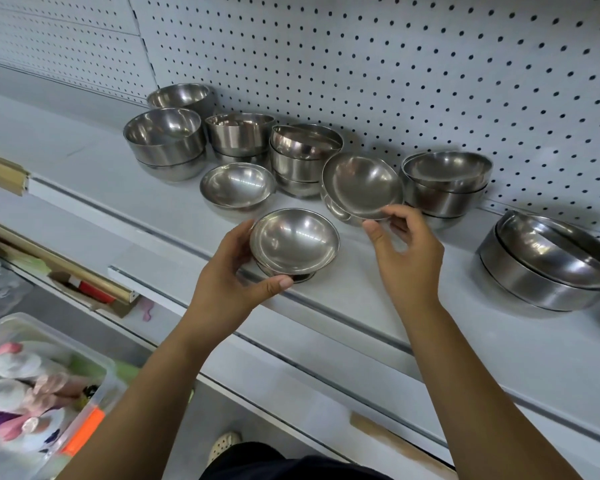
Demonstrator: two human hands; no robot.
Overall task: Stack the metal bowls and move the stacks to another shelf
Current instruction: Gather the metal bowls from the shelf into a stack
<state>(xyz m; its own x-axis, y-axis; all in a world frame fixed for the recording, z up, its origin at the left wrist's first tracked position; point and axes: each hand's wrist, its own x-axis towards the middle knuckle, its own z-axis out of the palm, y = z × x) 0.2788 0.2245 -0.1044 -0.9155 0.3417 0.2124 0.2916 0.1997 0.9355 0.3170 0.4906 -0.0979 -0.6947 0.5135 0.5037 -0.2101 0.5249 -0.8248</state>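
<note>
Steel bowls stand on a grey shelf point(465, 341) in front of a pegboard. My left hand point(229, 282) grips a small bowl point(293, 240) near the shelf's front edge; it seems to rest on another bowl beneath. My right hand point(404, 251) pinches the near rim of a tilted small bowl point(361, 185), which leans on a bowl under it. A single small bowl point(238, 185) stands to the left. Stacks stand behind: back left point(163, 140), one behind that point(181, 95), middle point(239, 133), centre point(302, 157) and right point(447, 181).
A stack of large bowls point(548, 265) stands at the shelf's far right. Below left, a clear plastic box point(42, 393) holds colourful items. A lower shelf holds cardboard and a gold-coloured bar point(66, 268). The pegboard wall point(395, 64) closes the back.
</note>
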